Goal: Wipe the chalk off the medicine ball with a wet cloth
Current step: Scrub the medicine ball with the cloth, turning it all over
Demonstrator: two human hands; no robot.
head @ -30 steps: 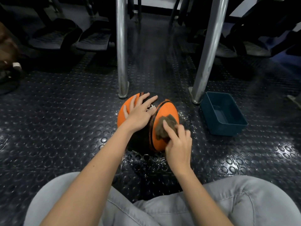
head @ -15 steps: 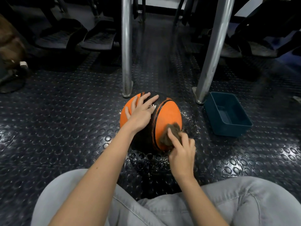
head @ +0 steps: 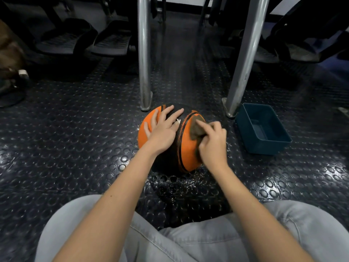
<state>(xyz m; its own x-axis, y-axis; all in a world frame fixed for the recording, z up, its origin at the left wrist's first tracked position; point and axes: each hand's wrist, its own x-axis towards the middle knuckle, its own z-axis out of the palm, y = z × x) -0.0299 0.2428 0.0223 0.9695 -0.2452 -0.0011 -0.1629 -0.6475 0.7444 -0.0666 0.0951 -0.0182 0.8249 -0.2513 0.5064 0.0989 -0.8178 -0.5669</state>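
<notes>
Since half a second ago, our right hand [head: 213,146] has slid the cloth [head: 197,128] from the bottom of the medicine ball's [head: 188,154] right orange panel up to its top. Right fingers are curled, pinching the cloth against the ball. Left hand [head: 162,130] is unchanged: flat, fingers spread, pressing the top left. The ball sits on the studded floor [head: 75,140], just in front of the posts. Count: one ball, one cloth, one blue tub [head: 264,148] to the right, two metal posts [head: 144,53].
</notes>
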